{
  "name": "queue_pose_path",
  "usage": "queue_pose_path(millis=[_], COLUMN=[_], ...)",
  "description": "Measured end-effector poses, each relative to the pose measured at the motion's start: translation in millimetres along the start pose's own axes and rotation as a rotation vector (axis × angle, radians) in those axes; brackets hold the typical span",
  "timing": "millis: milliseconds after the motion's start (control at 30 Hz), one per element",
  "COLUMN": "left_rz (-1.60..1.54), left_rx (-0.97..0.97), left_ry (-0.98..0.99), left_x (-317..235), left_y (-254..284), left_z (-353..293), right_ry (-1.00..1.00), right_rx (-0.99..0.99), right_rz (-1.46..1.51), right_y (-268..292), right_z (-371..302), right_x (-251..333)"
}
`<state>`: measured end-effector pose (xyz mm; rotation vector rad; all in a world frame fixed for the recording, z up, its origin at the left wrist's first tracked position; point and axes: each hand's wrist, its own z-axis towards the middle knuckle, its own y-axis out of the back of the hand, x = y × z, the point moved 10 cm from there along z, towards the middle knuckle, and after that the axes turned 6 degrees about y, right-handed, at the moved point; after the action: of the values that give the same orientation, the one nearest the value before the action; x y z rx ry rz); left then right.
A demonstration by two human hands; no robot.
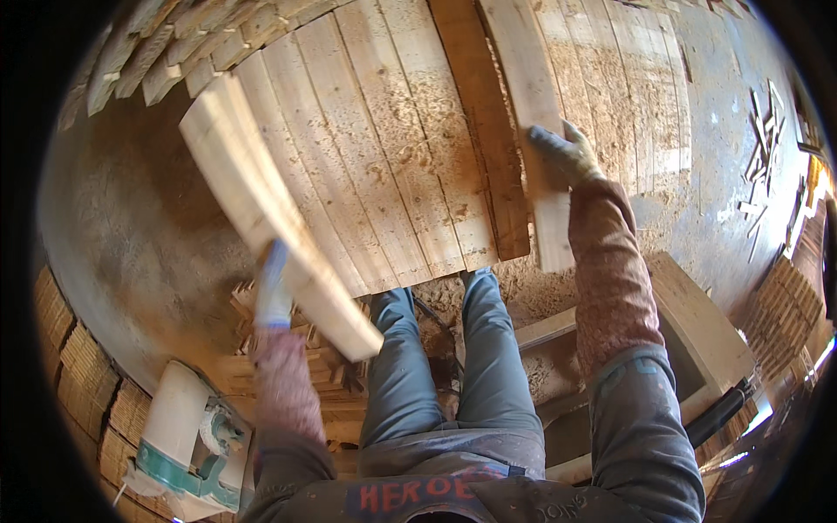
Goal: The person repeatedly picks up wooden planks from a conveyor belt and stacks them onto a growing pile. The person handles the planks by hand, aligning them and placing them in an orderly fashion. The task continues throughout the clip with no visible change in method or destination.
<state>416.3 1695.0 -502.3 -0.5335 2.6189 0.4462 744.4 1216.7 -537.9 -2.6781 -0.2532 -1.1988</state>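
Note:
Tilted at the left is a pale wooden plank (248,187), smeared by motion, with its near end low toward my legs. My left hand (275,283), in a blue-and-white glove, is closed on its left edge; the fingers are partly blurred. Right of the middle lies another pale plank (525,74) beside a darker brown board (488,131). Reaching across that plank, my gloved right hand (565,155) has its fingertips at the left edge and its thumb near the right edge. Underneath are pale boards laid side by side (349,148), strewn with sawdust.
Stacked lumber (166,52) stands at the far left. A white-and-green machine (179,427) is at the lower left. At the right are a wooden box-like frame (697,305) and scattered thin offcuts (763,148) on the floor. More cut wood (78,366) lines the left rim.

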Motion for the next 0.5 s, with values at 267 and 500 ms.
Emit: queue_pose_path(millis=[267, 500], left_rz=[-0.141, -0.32], left_rx=[0.111, 0.322], left_ry=[0.057, -0.137], left_x=[-16, 24], left_y=[-38, -17], left_z=[23, -1], right_ry=[-0.073, -0.061], right_rx=[0.013, 0.085], right_rz=[0.085, 0.209], right_y=[-7, -112], right_z=[-84, -102], right_x=[0, -12])
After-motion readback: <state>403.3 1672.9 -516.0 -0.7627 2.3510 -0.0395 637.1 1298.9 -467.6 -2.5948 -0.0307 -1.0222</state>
